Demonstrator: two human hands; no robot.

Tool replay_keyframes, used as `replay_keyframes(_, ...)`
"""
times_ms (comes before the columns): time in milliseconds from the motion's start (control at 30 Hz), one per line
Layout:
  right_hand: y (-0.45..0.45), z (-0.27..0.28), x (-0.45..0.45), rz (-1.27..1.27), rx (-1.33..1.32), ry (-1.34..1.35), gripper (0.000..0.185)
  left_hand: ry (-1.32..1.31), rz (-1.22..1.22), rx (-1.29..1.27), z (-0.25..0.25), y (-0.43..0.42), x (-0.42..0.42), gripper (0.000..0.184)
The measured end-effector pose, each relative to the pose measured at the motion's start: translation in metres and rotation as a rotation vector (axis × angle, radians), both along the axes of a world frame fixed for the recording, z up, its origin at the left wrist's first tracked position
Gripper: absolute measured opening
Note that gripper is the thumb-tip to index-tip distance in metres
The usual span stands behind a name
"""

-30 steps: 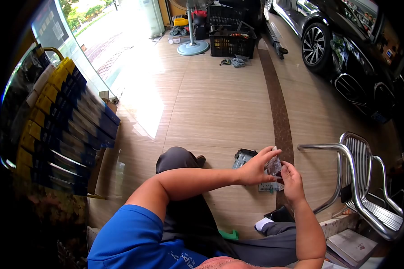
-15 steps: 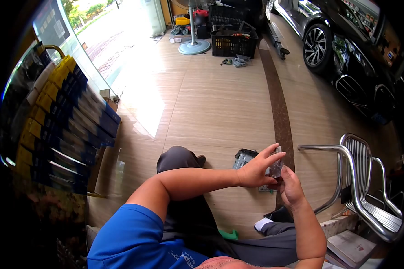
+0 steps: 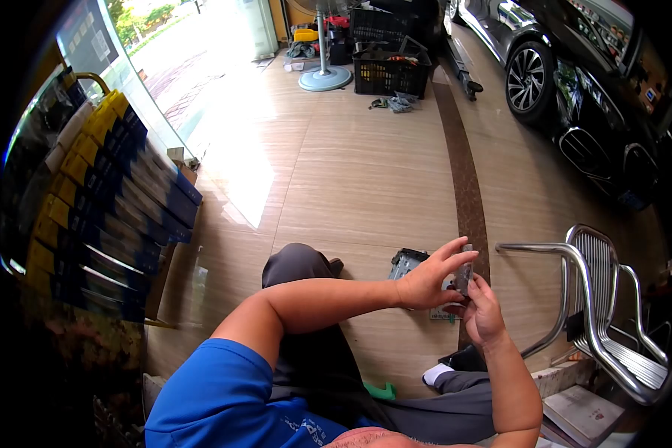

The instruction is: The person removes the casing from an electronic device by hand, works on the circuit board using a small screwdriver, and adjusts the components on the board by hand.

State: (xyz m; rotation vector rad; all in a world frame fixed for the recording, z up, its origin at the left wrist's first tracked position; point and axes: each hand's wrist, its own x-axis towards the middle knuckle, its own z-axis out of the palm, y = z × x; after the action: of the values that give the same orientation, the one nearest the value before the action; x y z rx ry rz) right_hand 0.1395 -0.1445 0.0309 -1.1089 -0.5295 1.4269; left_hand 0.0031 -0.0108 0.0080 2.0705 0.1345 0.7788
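While the person sits over the floor (image 3: 366, 187), both hands are close together, left hand (image 3: 431, 282) and right hand (image 3: 484, 312) pinching a small translucent piece (image 3: 464, 278); it's above a boxy unit (image 3: 407, 263) on the floor, left of a metal chair (image 3: 596, 299). Exact finger contact unclear.

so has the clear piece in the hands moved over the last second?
Yes: the clear piece has shifted slightly right, judged against the dark floor strip, and has turned to look narrower from the camera.
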Motion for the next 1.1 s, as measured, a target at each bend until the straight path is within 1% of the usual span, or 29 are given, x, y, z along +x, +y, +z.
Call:
replay_keyframes(67, 0.000, -0.002, 0.000, -0.010, -0.004, -0.012, 0.038, 0.004, 0.003, -0.006, 0.004, 0.000, -0.001, 0.087)
replay_keyframes(133, 0.000, -0.003, 0.001, -0.036, -0.008, -0.019, 0.040, 0.037, -0.013, -0.172, 0.005, -0.001, -0.001, 0.089)
replay_keyframes(167, 0.000, -0.006, 0.003, -0.035, -0.008, -0.019, 0.040, 0.036, -0.012, -0.172, 0.004, 0.000, -0.001, 0.089)
replay_keyframes(233, 0.000, -0.011, 0.004, -0.071, 0.017, -0.085, 0.042, 0.112, -0.014, -0.493, -0.004, 0.002, 0.000, 0.087)
replay_keyframes(267, 0.000, -0.012, 0.004, -0.070, 0.016, -0.085, 0.042, 0.112, -0.013, -0.494, -0.012, 0.004, 0.003, 0.087)
replay_keyframes(333, 0.001, -0.009, 0.002, -0.110, 0.076, -0.152, 0.046, 0.093, -0.070, -0.825, -0.018, 0.009, 0.008, 0.081)
replay_keyframes(367, 0.001, -0.008, 0.002, -0.110, 0.076, -0.152, 0.046, 0.093, -0.070, -0.825, -0.022, 0.011, 0.007, 0.081)
replay_keyframes(433, 0.001, -0.007, 0.002, -0.094, 0.082, -0.236, 0.051, 0.201, -0.246, -1.156, -0.004, 0.013, 0.002, 0.079)
replay_keyframes(467, 0.001, -0.007, 0.001, -0.094, 0.082, -0.236, 0.051, 0.201, -0.246, -1.156, -0.004, 0.012, 0.001, 0.079)
replay_keyframes(533, 0.002, -0.008, -0.002, -0.076, 0.074, -0.393, 0.057, 0.196, -0.367, -1.162, -0.006, 0.011, 0.001, 0.082)
replay_keyframes(567, 0.002, -0.010, -0.002, -0.075, 0.073, -0.392, 0.057, 0.196, -0.367, -1.163, -0.007, 0.011, 0.001, 0.082)
replay_keyframes(633, 0.001, -0.015, -0.002, -0.070, 0.092, -0.503, 0.063, 0.203, -0.406, -1.136, -0.009, 0.011, 0.002, 0.086)
replay_keyframes(767, 0.002, -0.016, -0.003, -0.089, 0.128, -0.492, 0.067, 0.180, -0.407, -1.148, -0.006, 0.009, 0.002, 0.085)
replay_keyframes(833, 0.003, -0.011, -0.006, -0.095, 0.119, -0.536, 0.071, 0.051, -0.502, -1.125, -0.003, 0.007, 0.003, 0.083)
replay_keyframes(967, 0.003, -0.015, -0.006, -0.107, 0.152, -0.549, 0.073, 0.027, -0.481, -1.132, -0.003, 0.006, 0.005, 0.080)
replay_keyframes(1067, 0.002, -0.015, -0.004, -0.105, 0.148, -0.606, 0.072, 0.032, -0.485, -1.112, -0.003, 0.007, 0.005, 0.083)
replay_keyframes(1100, 0.002, -0.014, -0.003, -0.072, 0.126, -0.694, 0.074, 0.054, -0.457, -1.103, -0.001, 0.006, 0.004, 0.085)
